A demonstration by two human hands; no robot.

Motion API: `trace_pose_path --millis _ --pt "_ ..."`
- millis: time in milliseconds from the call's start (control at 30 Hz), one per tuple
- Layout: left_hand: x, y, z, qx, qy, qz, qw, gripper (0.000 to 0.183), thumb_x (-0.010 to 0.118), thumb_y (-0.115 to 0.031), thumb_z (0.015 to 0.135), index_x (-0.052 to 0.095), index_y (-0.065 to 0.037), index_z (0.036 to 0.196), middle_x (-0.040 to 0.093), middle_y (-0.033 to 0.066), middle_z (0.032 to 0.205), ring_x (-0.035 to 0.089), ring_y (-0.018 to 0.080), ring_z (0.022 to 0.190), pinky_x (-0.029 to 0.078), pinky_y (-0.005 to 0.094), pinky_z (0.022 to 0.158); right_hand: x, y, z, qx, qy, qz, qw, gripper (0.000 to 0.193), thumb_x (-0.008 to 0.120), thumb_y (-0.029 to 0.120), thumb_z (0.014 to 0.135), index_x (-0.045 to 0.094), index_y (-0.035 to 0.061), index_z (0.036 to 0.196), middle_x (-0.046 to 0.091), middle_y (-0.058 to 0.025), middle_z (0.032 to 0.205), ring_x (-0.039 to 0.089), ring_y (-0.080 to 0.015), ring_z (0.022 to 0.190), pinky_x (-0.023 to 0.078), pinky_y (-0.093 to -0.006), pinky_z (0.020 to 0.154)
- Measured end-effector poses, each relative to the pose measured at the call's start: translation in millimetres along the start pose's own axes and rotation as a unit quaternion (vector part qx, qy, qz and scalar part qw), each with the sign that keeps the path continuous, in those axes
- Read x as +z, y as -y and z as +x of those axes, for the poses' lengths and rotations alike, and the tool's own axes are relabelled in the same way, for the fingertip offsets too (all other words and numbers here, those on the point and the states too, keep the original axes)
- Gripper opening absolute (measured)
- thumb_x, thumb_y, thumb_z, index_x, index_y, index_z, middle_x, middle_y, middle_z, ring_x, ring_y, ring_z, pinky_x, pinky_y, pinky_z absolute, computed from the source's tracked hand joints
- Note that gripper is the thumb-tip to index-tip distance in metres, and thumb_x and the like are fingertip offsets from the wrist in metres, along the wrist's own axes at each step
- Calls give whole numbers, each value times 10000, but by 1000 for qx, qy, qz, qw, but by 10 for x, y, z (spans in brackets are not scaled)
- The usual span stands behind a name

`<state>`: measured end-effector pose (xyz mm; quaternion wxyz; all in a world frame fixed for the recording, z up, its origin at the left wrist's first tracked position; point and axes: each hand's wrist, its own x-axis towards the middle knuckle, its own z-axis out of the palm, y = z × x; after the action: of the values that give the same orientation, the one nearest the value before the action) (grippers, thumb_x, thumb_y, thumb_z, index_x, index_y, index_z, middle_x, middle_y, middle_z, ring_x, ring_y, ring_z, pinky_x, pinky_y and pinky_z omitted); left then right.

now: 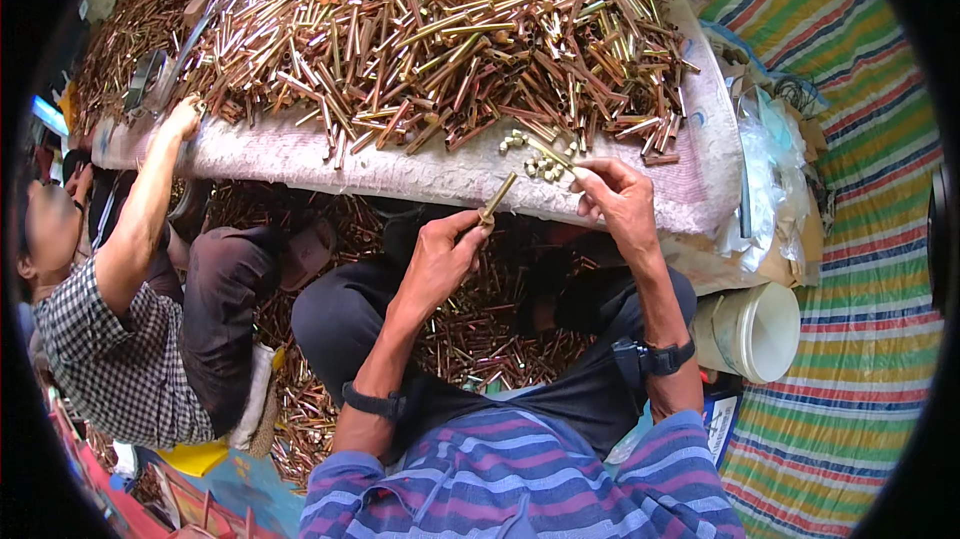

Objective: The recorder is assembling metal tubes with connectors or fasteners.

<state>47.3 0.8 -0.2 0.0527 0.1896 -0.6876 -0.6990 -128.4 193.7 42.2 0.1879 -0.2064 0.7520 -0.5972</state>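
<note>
My left hand [440, 247] is closed around the lower end of a short brass-coloured metal tube [500, 195], which points up and to the right. A wider piece shows at its base by my fingertips; its kind is unclear. Over the table's near edge, my right hand [618, 191] pinches a thin brass-coloured metal rod [548, 150] between thumb and fingers. The rod slants up to the left, across a small cluster of pale metal nuts [545, 172] on the padded table edge [400, 167]. Behind them rises a large heap of metal tubes [450, 34].
A co-worker in a checked shirt [130, 364] sits at the left, one hand [183, 117] at the heap. More metal tubes [490, 339] lie below, around my legs. On the right are a white bucket [768, 332], clear plastic bags [765, 174] and a striped tarp [860, 269].
</note>
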Motion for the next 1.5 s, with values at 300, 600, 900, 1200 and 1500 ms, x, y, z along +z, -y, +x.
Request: trace_pose_path --millis 300,600,900,1200,1500 --pt "-20 -9 6 6 9 37 999 227 588 -130 1000 692 0 1154 573 -44 763 516 35 587 407 218 493 -17 111 -60 -37 13 43 998 212 640 139 991 696 -45 1081 660 -42 806 606 -81 621 489 -221 528" --pt "-55 82 24 37 -13 75 996 218 612 -87 991 697 15 1163 559 -39 735 492 33 600 413 231 529 -49 141 51 -46 51 21 997 183 664 131 984 697 -39 1042 663 -28 763 610 -68 597 479 -216 515" --pt "-79 203 38 127 -42 164 977 204 625 -69 973 691 25 1142 574 5 736 515 80 611 442 281 563 -39 74 49 -42 65 8 997 179 670 156 988 706 -18 1013 645 -8 733 593 -52 586 470 -211 523" --pt "-36 111 15 208 0 216 954 225 663 -71 944 677 23 1148 671 97 818 592 153 661 486 317 635 150 215 -40 24 100 -70 992 232 656 197 1000 692 2 878 606 9 649 548 -44 517 433 -203 474" --pt "-54 37 -7 86 -18 128 988 248 675 -70 931 691 56 1144 676 47 765 609 89 633 487 264 578 538 155 12 -10 184 -88 979 235 659 211 998 709 -18 982 601 15 671 534 -43 528 440 -207 495"
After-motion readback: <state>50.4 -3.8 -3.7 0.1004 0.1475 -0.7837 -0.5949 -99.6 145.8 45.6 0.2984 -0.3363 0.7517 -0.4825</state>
